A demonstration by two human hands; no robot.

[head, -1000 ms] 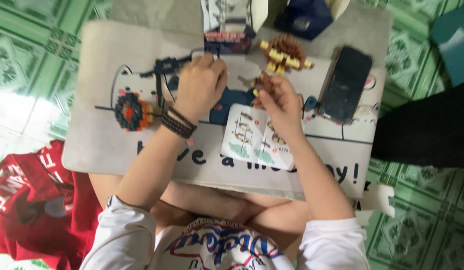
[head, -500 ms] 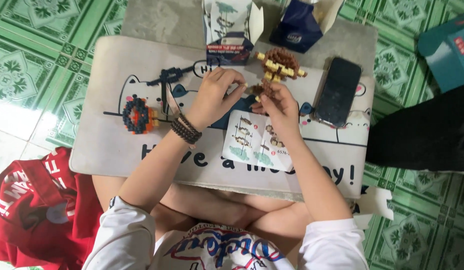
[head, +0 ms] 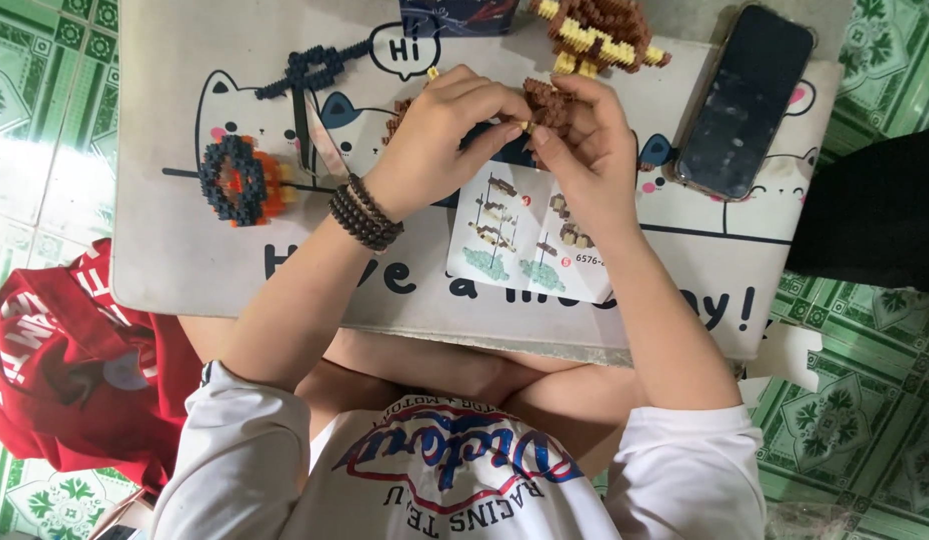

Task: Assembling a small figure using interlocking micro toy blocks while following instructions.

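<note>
Here I see both hands meet over the table (head: 165, 270). The left hand (head: 440, 135) and the right hand (head: 585, 140) pinch a small brown block piece (head: 547, 103) between their fingertips, so each grip is clamped on it. The piece sits up above a paper sheet (head: 515, 245) with little pictures. A brown and yellow block figure (head: 600, 30) stands just behind the hands. A dark phone (head: 745, 100) lies to the right. An orange and black block ring (head: 240, 182) lies to the left, well apart.
</note>
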